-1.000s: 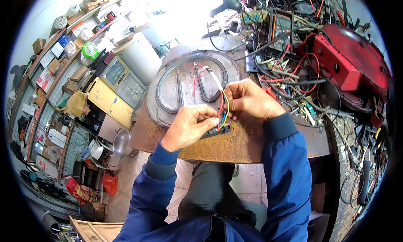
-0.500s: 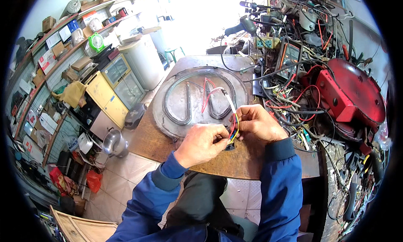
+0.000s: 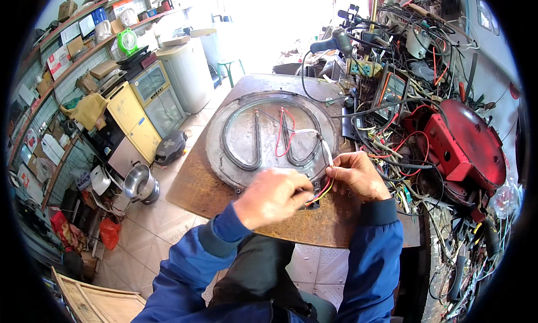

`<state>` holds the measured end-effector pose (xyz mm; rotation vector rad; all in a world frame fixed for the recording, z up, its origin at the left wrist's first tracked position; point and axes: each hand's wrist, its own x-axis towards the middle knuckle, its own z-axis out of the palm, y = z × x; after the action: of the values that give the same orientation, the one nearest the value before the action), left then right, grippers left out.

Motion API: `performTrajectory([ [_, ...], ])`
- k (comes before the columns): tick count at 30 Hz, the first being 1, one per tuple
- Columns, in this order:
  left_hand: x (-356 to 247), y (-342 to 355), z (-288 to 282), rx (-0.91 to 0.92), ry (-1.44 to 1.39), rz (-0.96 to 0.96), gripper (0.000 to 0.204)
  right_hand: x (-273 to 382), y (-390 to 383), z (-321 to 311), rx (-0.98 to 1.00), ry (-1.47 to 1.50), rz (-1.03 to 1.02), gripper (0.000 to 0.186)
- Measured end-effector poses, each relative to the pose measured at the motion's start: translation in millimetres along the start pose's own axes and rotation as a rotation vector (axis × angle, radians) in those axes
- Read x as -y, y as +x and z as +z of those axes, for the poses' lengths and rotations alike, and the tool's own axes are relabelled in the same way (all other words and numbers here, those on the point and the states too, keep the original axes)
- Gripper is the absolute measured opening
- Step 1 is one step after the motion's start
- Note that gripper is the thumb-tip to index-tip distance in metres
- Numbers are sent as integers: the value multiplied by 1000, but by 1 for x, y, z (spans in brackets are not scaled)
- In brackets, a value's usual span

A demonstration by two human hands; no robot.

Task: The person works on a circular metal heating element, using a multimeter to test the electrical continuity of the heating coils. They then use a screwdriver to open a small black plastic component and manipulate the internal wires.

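Observation:
My right hand (image 3: pixel 361 176) is closed, thumb and forefinger pinching the white sleeved cable (image 3: pixel 327 154) near where its coloured wires emerge. Red, yellow-green and blue wires (image 3: pixel 320 196) run down from that pinch toward my left hand (image 3: pixel 272 197). Motion smears the left hand; its fingers are curled beside the wires' lower part, and whether they grip is unclear. Under and beyond both hands lies a round grey metal plate (image 3: pixel 215 149) bearing a dark looped heating element (image 3: pixel 226 146). A thin red wire (image 3: pixel 282 154) lies loosely across its middle, close to the white cable.
The plate rests on a worn wooden table (image 3: pixel 193 183). At right are tangled cables, a multimeter (image 3: pixel 390 93) and a red round metal housing (image 3: pixel 457 138). A dark hand tool (image 3: pixel 330 43) stands beyond. Left on the floor sits a metal pot (image 3: pixel 140 183).
The whole view has shifted slightly. My right hand has moved a little right and nearer, now pinching at the white cable. My left hand has become blurred with movement.

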<state>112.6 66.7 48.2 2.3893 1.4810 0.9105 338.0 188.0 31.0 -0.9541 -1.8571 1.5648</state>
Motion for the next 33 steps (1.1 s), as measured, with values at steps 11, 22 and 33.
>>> performTrajectory([
  [11, 60, 50, -47, 5, 133, -288, 29, 1, 0, 4, -42, 0, 39, 14],
  [22, 98, 41, -23, -553, -17, -244, 11, 0, 0, 5, -19, 19, 1, 18],
  [33, 70, 30, -27, -553, 50, -247, 17, 6, -4, 5, -4, 145, -78, 9],
])
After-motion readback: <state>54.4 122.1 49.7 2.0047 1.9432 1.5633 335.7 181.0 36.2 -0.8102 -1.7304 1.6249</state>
